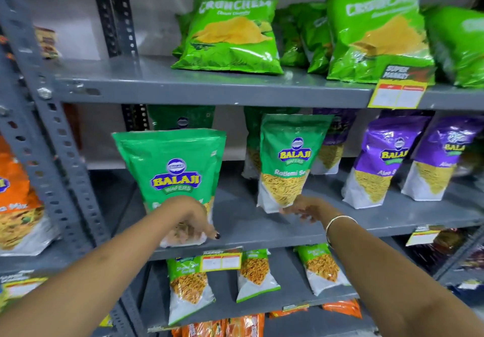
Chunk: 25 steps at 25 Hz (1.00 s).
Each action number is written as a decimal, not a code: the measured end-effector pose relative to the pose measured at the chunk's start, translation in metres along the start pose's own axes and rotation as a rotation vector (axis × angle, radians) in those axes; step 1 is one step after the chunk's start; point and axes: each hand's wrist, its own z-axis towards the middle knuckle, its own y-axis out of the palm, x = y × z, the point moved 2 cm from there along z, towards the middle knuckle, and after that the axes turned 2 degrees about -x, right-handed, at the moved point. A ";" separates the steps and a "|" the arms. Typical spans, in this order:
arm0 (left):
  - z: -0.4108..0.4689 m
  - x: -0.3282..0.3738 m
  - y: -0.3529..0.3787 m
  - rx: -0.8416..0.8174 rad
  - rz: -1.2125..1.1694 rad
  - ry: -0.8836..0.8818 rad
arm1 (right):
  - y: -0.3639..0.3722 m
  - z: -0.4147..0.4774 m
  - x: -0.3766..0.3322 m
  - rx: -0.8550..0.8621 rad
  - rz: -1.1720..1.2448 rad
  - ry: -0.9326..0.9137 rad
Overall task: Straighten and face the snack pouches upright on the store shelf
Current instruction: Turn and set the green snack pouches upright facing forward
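Note:
A large green Balaji pouch (172, 169) stands upright at the front edge of the grey middle shelf (248, 229). My left hand (188, 218) grips its lower right corner. Right of it a second green Balaji pouch (288, 161) stands slightly tilted, label facing out. My right hand (303, 209), with a bangle on the wrist, touches its bottom edge with the fingers spread. Two purple Balaji pouches (379, 163) (440, 158) stand farther right on the same shelf. More green pouches stand behind the front ones, partly hidden.
Green Crunchem bags (230, 32) fill the top shelf, with a yellow price tag (398, 93) on its edge. Smaller green pouches (188, 284) sit on the shelf below. An orange pouch (15, 200) stands in the left bay, past the perforated steel upright (52, 137).

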 end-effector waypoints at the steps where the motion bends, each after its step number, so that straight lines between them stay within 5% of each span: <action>1: 0.009 0.026 -0.002 0.060 -0.036 0.075 | -0.015 0.007 0.016 0.000 0.032 0.010; 5: 0.069 0.116 -0.011 0.356 -0.566 0.250 | -0.059 0.059 0.053 0.074 0.368 -0.208; 9: 0.103 0.159 -0.013 0.629 -1.027 0.382 | -0.071 0.096 0.052 -0.079 0.544 -0.463; 13: 0.112 0.163 -0.007 0.753 -1.030 0.255 | -0.055 0.103 0.047 -0.141 0.649 -0.598; 25: 0.070 0.160 0.039 0.691 -0.907 0.266 | -0.036 0.051 0.080 -0.045 0.546 -0.572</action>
